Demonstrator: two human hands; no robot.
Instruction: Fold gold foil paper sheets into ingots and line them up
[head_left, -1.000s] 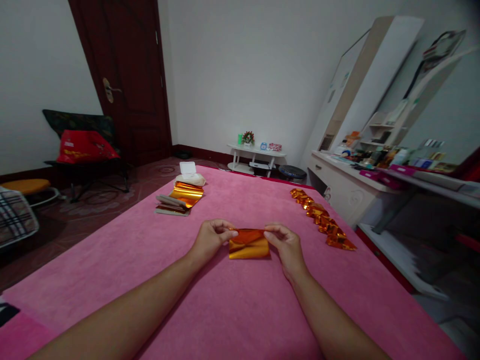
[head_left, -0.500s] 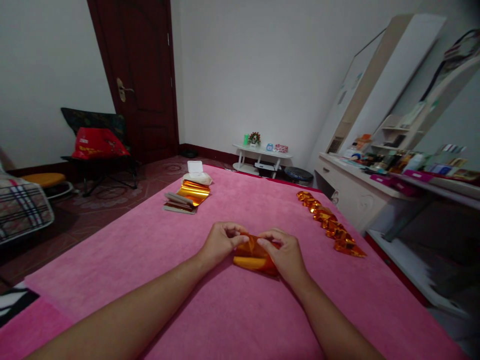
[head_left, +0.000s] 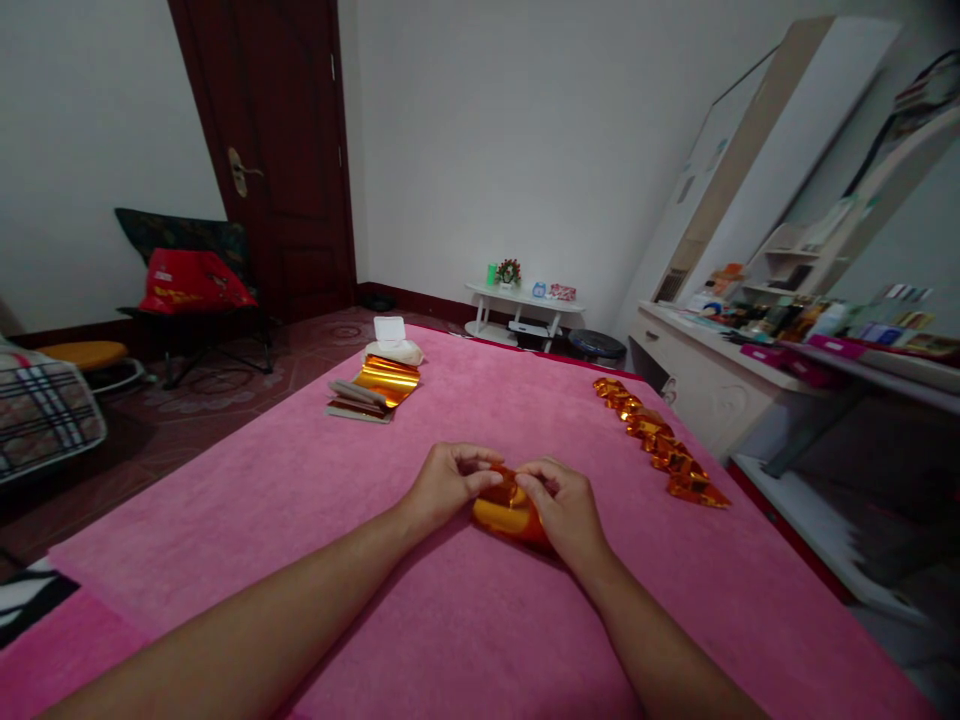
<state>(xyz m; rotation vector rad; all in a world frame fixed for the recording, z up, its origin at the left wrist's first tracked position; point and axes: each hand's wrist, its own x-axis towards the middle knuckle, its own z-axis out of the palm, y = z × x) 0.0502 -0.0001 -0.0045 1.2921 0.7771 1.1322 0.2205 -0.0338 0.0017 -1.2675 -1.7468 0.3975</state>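
Observation:
A shiny gold-orange foil paper (head_left: 504, 518), partly rolled and folded, is held just above the pink cloth (head_left: 420, 640). My left hand (head_left: 451, 482) pinches its upper left edge between thumb and fingers. At the upper right, my right hand (head_left: 564, 505) grips the same sheet and covers part of it. To the right lies a row of folded gold foil pieces (head_left: 651, 435). Off to the left is a stack of foil sheets (head_left: 386, 380) with greyish backing, its top sheet curled.
A white wipes pack (head_left: 394, 350) with its lid raised sits behind the stack. Beyond the pink surface stand a low white table (head_left: 525, 297) and a round dark stool (head_left: 596, 346). A cluttered dressing table (head_left: 705, 350) is at right; a chair with a red bag (head_left: 196, 282) is at left.
My fingertips have drawn slightly closer together, and the foil between them is more gathered. Its near flap has curled and its right side now shows less. My view has shifted slightly.

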